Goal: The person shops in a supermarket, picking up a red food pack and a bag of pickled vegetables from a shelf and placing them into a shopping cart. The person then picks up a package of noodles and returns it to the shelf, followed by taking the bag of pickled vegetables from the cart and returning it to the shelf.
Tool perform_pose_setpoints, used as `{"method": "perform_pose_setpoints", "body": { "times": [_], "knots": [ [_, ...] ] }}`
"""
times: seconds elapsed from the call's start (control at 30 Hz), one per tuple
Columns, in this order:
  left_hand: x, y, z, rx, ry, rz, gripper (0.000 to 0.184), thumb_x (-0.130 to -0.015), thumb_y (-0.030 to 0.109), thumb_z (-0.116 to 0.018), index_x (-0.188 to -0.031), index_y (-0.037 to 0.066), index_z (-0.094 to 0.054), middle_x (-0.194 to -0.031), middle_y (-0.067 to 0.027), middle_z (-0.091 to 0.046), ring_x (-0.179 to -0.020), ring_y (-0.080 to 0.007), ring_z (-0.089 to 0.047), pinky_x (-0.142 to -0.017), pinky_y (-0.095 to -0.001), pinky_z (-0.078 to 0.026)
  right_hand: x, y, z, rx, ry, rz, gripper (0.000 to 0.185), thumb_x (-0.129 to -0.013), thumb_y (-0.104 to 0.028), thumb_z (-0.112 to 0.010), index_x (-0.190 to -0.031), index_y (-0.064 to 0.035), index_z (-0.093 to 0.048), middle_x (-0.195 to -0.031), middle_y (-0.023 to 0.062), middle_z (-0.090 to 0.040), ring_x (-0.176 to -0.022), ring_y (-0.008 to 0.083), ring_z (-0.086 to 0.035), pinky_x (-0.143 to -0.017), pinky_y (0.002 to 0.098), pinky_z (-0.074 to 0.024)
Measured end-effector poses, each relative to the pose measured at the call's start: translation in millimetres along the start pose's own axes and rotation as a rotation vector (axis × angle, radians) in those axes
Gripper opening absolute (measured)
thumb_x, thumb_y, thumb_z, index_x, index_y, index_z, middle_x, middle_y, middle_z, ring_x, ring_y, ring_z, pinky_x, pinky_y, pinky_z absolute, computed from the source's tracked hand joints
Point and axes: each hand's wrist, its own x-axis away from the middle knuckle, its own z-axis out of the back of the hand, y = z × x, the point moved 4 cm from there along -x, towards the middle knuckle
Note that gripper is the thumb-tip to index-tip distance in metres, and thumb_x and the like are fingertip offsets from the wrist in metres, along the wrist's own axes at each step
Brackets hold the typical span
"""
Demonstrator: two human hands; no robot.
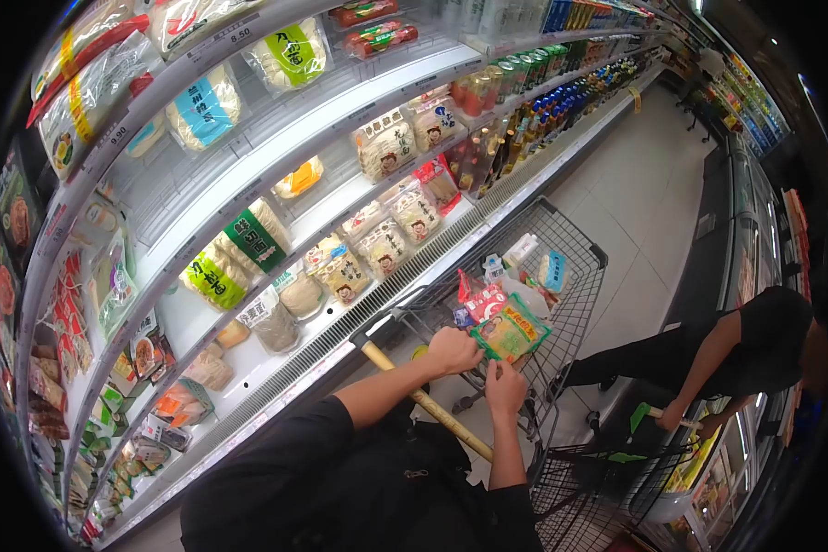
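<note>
A green-edged plastic food packet (513, 333) with yellowish contents is held up over the shopping cart (575, 336). My left hand (455, 351) is closed on the packet's near left corner. At its near edge, my right hand (506, 386) pinches it with bent fingers. Beneath and beyond the packet, the cart holds a red-and-white bag (483, 302), a white bottle (522, 248) and a blue-labelled noodle pack (554, 271). The cart's yellowish handle (423, 397) runs under my left forearm.
Refrigerated shelves (340, 184) with packed noodles and drinks line the left. At right, another person (708, 359) in dark clothes grips a second cart (607, 478) with green handle parts. Tiled floor (607, 193) stretches ahead; freezer cases (750, 212) stand along the right.
</note>
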Motion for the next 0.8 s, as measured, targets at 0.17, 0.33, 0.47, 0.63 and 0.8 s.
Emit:
{"method": "perform_pose_setpoints", "body": {
  "times": [0.17,0.33,0.47,0.63,0.8],
  "knots": [
    [-30,1,3,0.014,0.000,-0.009,0.047,-0.093,0.040,-0.059,-0.067,0.003,-0.073,-0.071,-0.0214,-0.072,-0.064,-0.0387,-0.072,-0.065,-0.0501,-0.058,-28,9,-1,0.022,0.006,0.014,0.030,-0.099,-0.030,-0.064,-0.082,-0.0054,-0.070,-0.072,0.0152,-0.071,-0.070,0.0381,-0.070,-0.063,0.0483,-0.0529],
    [-58,2,9,0.050,-0.006,-0.013,0.043,-0.092,0.039,-0.059,-0.071,0.004,-0.074,-0.069,-0.0193,-0.071,-0.064,-0.0375,-0.072,-0.064,-0.0500,-0.058,-57,15,3,0.048,0.003,-0.004,0.031,-0.099,-0.030,-0.065,-0.081,-0.0046,-0.070,-0.071,0.0146,-0.071,-0.068,0.0372,-0.068,-0.063,0.0479,-0.0519],
    [-76,7,6,0.062,-0.006,-0.039,0.040,-0.092,0.037,-0.060,-0.074,0.005,-0.075,-0.071,-0.0187,-0.072,-0.066,-0.0370,-0.073,-0.064,-0.0500,-0.059,-73,30,3,0.012,0.009,0.000,0.031,-0.098,-0.029,-0.065,-0.081,-0.0043,-0.071,-0.070,0.0148,-0.070,-0.067,0.0371,-0.068,-0.063,0.0477,-0.0515],
    [-96,9,7,0.053,-0.054,-0.042,0.039,-0.091,0.036,-0.061,-0.074,0.004,-0.075,-0.074,-0.0187,-0.073,-0.069,-0.0366,-0.074,-0.066,-0.0495,-0.059,-92,38,0,0.010,-0.024,-0.065,0.030,-0.097,-0.033,-0.066,-0.088,-0.0047,-0.074,-0.069,0.0164,-0.068,-0.067,0.0389,-0.068,-0.064,0.0471,-0.0518],
    [-112,13,13,0.078,-0.092,-0.052,0.039,-0.091,0.037,-0.063,-0.074,0.004,-0.075,-0.075,-0.0187,-0.074,-0.070,-0.0364,-0.074,-0.067,-0.0493,-0.059,-109,40,7,0.035,-0.019,-0.060,0.030,-0.098,-0.028,-0.065,-0.082,-0.0041,-0.072,-0.071,0.0156,-0.071,-0.068,0.0375,-0.069,-0.062,0.0475,-0.0523]
  ]
}}
